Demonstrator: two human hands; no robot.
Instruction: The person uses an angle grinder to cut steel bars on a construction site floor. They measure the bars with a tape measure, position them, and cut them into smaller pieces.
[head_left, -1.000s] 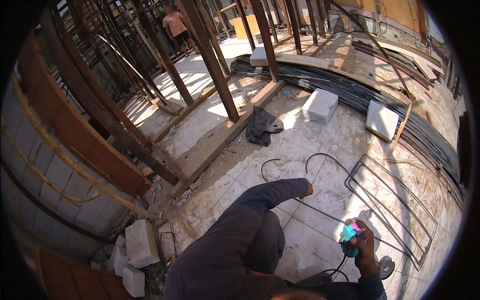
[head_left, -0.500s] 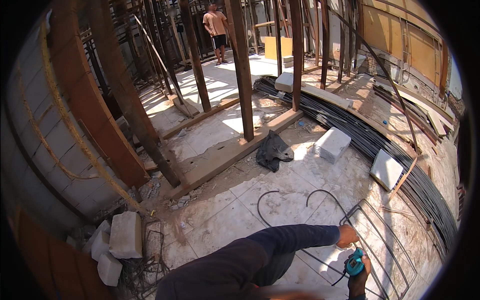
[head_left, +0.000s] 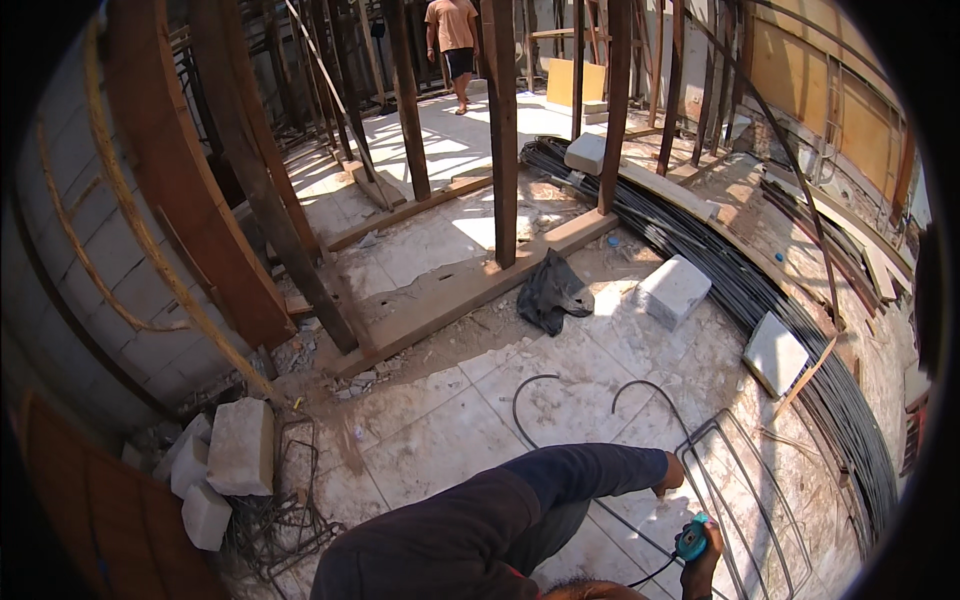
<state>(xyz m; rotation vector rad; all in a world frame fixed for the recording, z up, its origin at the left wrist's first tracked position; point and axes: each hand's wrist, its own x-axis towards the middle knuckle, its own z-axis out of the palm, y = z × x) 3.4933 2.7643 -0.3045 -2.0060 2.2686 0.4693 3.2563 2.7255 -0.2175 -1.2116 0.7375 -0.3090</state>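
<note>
My left hand [head_left: 671, 474], at the end of a dark long sleeve, reaches out low beside a bent steel rebar frame [head_left: 745, 490]. Its fingers look closed, and whatever they hold is hidden. Nearer the lower edge, my right hand [head_left: 712, 550] grips a teal tape measure [head_left: 692, 538] that trails a black strap. The thin bars of the frame lie on the tiles just right of both hands. A hooked steel bar [head_left: 518, 400] curves over the floor beyond my left arm.
Behind lie a black plastic bag [head_left: 550, 293] and pale blocks [head_left: 675, 290]. A long bundle of rebar [head_left: 740, 265] sweeps down the right. Wooden posts [head_left: 500, 150] rise from a floor beam [head_left: 440, 312]. Wire and blocks [head_left: 240, 447] sit lower left. Another person [head_left: 455, 40] stands far back.
Both my hands have shifted left, and the tape measure has come a little nearer the lower edge. The person at the back has come nearer. My view has tilted slightly.
</note>
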